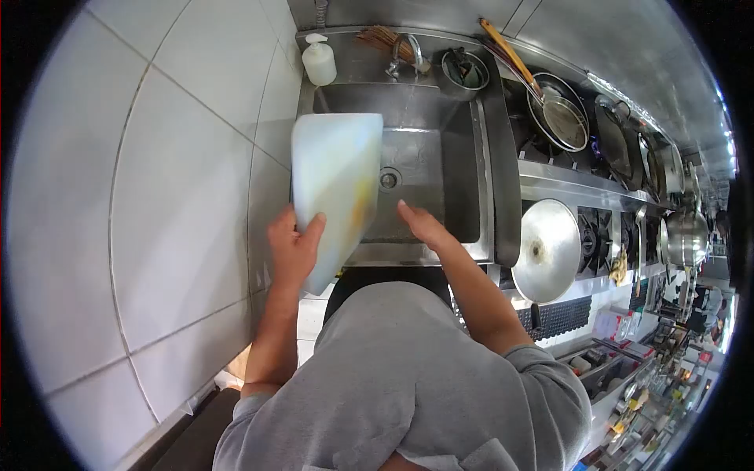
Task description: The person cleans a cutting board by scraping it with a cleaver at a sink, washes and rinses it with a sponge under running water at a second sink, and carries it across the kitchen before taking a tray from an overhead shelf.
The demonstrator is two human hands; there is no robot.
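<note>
A large white cutting board [338, 180] with yellow stains stands tilted over the left side of the steel sink [424, 169]. My left hand [294, 243] grips its left edge, thumb on the near face and fingers behind. Free of the board, my right hand [422, 224] hovers above the sink's front part with fingers stretched out and nothing in it. The drain [389, 179] shows in the sink bottom between the board and my right hand. Behind the basin rises a curved faucet [408, 51].
A white pump bottle [319, 61] stands at the sink's back left, a metal pot [463, 72] at the back right. Tiled wall [188, 188] closes off the left. On the stove to the right are a strainer [564, 122] and a wide pan [547, 251].
</note>
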